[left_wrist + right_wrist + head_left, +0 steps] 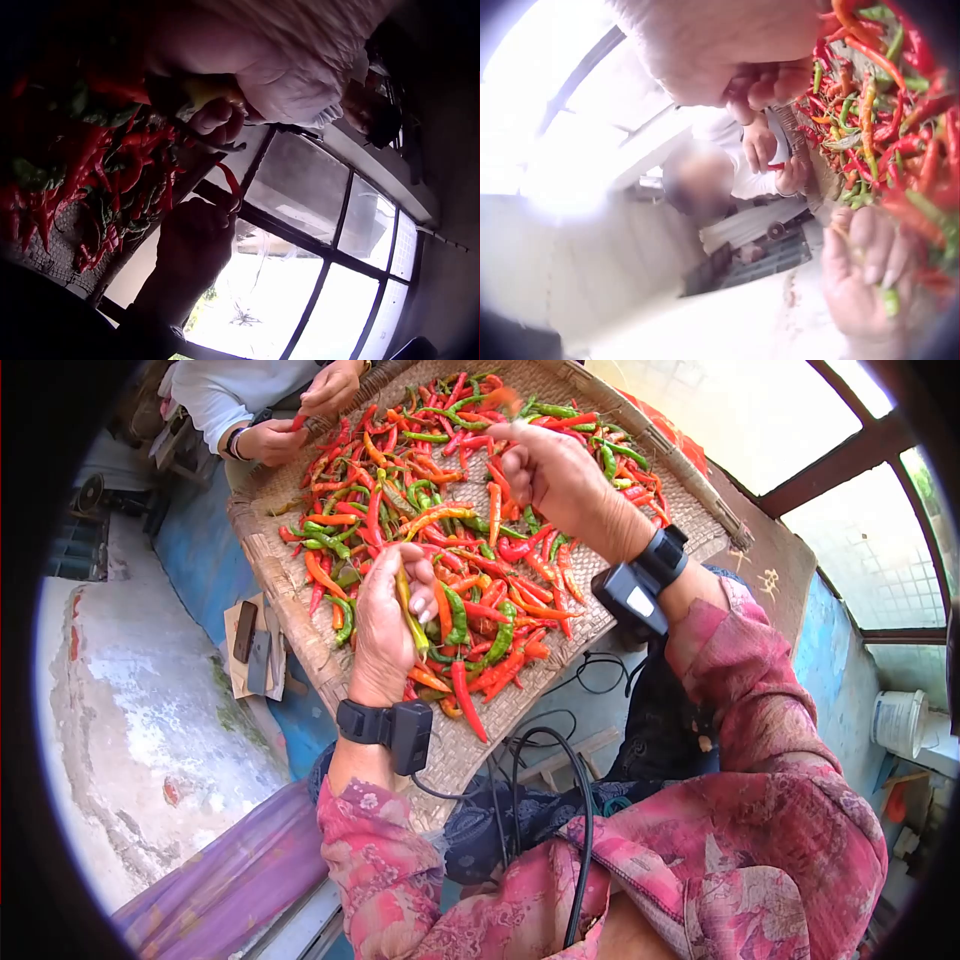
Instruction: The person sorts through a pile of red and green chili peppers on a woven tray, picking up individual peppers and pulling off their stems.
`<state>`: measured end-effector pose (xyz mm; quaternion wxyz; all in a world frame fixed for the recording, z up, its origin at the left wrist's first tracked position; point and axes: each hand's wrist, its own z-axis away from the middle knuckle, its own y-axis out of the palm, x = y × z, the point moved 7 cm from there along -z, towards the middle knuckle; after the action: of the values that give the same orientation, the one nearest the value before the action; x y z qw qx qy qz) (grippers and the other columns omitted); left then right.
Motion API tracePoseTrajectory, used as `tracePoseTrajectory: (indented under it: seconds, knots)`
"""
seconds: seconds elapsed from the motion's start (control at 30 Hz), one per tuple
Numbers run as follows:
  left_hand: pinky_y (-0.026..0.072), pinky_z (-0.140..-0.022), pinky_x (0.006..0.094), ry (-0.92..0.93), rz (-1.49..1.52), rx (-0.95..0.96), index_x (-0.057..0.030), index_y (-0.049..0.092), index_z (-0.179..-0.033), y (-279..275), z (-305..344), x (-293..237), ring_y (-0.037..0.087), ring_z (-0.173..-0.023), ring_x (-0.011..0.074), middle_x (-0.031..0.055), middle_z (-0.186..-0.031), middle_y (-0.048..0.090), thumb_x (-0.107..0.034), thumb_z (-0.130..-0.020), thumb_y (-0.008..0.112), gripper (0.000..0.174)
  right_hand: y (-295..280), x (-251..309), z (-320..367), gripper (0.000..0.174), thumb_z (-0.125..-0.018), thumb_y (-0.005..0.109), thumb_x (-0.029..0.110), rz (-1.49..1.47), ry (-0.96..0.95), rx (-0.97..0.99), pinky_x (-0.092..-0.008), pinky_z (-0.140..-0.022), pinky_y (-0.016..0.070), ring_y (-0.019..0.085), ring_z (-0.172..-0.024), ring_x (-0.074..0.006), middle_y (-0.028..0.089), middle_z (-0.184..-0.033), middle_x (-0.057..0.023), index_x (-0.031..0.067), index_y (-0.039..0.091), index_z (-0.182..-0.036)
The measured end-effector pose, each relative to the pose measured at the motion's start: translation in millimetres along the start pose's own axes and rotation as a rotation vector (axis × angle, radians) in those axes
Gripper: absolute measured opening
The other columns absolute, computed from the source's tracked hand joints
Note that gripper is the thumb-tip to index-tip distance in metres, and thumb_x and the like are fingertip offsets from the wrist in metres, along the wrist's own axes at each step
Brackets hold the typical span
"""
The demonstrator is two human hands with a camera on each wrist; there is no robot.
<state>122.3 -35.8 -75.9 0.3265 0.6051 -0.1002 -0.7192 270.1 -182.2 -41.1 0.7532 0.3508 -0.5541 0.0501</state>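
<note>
In the head view my left hand (pixel 385 622) holds a yellow-green pepper (pixel 411 615) between thumb and fingers, over the near left of the heap; the right wrist view shows its green end (pixel 891 301) below the hand (pixel 866 281). Raised above the far side of the heap is my right hand (pixel 568 488), fingers curled. A red pepper (pixel 229 180) is pinched at that hand's fingertips (pixel 196 238) in the left wrist view; in the head view an orange-red blur lies by them. Red, orange and green peppers (pixel 490 615) cover much of the woven tray (pixel 285 585).
Across the tray, another person's hands (pixel 270 442) hold a small red pepper. Dark flat objects (pixel 259 662) lie on a board left of the tray. A black cable (pixel 585 800) loops over my lap. Windows (pixel 870 530) and a white bucket (pixel 899 722) are at the right.
</note>
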Motion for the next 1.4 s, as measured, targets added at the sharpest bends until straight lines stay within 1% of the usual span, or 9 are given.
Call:
tracePoseTrajectory:
  seconds: [0.1,0.3,0.5,0.6,0.87,1.03,1.3,1.37,1.4]
  knots:
    - [0.0387,-0.054,0.0236,0.077,0.097,0.07,-0.0078,0.053,-0.097,-5.3,-3.5,-4.1,0.044,-0.062,0.0092,0.0025,-0.081,0.052,-0.024,-0.097,0.044,0.019,1.1,-22.8,2.3,0.031,-0.093,0.052,0.028,0.052,0.19,-0.025,-0.0215,-0.049,0.0395,0.048,-0.055,-0.0061,0.056,-0.068,0.0008,0.0026,0.059,-0.109]
    - [0.0416,-0.064,0.0277,0.185,0.141,0.079,-0.0076,0.053,-0.098,-1.8,-5.9,-11.8,0.046,-0.07,0.0125,0.0031,-0.084,0.052,-0.022,-0.097,0.046,0.016,64.7,-84.7,64.3,0.044,-0.093,0.05,0.044,0.661,0.29,0.668,-0.0244,-0.053,0.0463,0.058,-0.061,-0.0102,0.065,-0.076,-0.0051,0.002,0.06,-0.086]
    - [0.0479,-0.074,0.0302,0.253,0.076,0.089,-0.0055,0.052,-0.1,1.6,-5.7,-20.2,0.056,-0.08,0.0162,0.0065,-0.088,0.059,-0.022,-0.095,0.05,0.017,61.6,-89.8,55.6,0.037,-0.094,0.05,0.036,0.714,0.261,0.649,-0.0264,-0.053,0.0463,0.057,-0.06,-0.0094,0.062,-0.069,-0.0025,0.0026,0.059,-0.082]
    - [0.0471,-0.086,0.0326,0.328,0.012,-0.171,-0.0042,0.05,-0.114,-15.1,-2.7,-32.0,0.059,-0.095,0.02,0.0092,-0.103,0.061,-0.023,-0.095,0.049,0.027,58.3,-63.0,42.1,0.038,-0.094,0.05,0.036,0.923,0.048,0.683,-0.027,-0.053,0.0454,0.054,-0.058,-0.0102,0.058,-0.063,-0.0006,0.0027,0.059,-0.077]
    - [0.049,-0.072,0.0224,0.24,-0.231,-0.142,-0.0055,0.054,-0.11,-16.5,-0.2,-23.7,0.059,-0.077,0.0088,0.0036,-0.09,0.062,-0.022,-0.095,0.052,0.023,-17.3,-20.3,-3.9,0.036,-0.089,0.058,0.039,0.128,0.085,-0.013,-0.0212,-0.043,0.0381,0.046,-0.049,-0.007,0.05,-0.059,0.001,0.003,0.061,-0.084]
    - [0.0478,-0.072,0.0217,0.218,-0.399,-0.134,-0.0074,0.055,-0.11,-7.8,1.8,-22.9,0.056,-0.078,0.0069,0.0004,-0.088,0.061,-0.02,-0.094,0.052,0.02,0.3,-76.6,8.1,0.039,-0.082,0.063,0.042,1.558,-0.203,0.404,-0.0429,-0.058,0.0492,0.063,-0.064,-0.0298,0.061,-0.065,-0.0149,0.0034,0.061,-0.078]
    - [0.0469,-0.071,0.0196,0.219,-0.584,-0.064,-0.0059,0.058,-0.104,7.5,4.1,-21.8,0.056,-0.075,0.0053,-0.0001,-0.086,0.061,-0.018,-0.094,0.052,0.017,-2.4,-78.9,15.2,0.023,-0.083,0.058,0.024,1.594,-0.331,0.323,-0.0457,-0.06,0.048,0.06,-0.069,-0.0371,0.06,-0.068,-0.0175,0.0025,0.057,-0.075]
    - [0.0468,-0.071,0.0199,0.229,-0.623,-0.067,-0.0043,0.058,-0.103,11.3,6.0,-21.1,0.056,-0.075,0.0057,0.0005,-0.086,0.061,-0.017,-0.094,0.052,0.017,0.4,-57.0,11.3,0.023,-0.084,0.057,0.02,1.43,-0.59,0.292,-0.0407,-0.056,0.0476,0.06,-0.062,-0.0318,0.058,-0.065,-0.0173,0.0008,0.058,-0.071]
    - [0.0463,-0.071,0.0197,0.253,-0.659,-0.046,-0.0054,0.059,-0.104,13.7,6.4,-20.4,0.055,-0.075,0.005,-0.0002,-0.086,0.061,-0.017,-0.094,0.052,0.017,7.7,-24.1,17.2,0.025,-0.084,0.057,0.018,1.208,-0.368,0.221,-0.036,-0.053,0.046,0.058,-0.055,-0.0224,0.056,-0.06,-0.0152,-0.0006,0.058,-0.068]
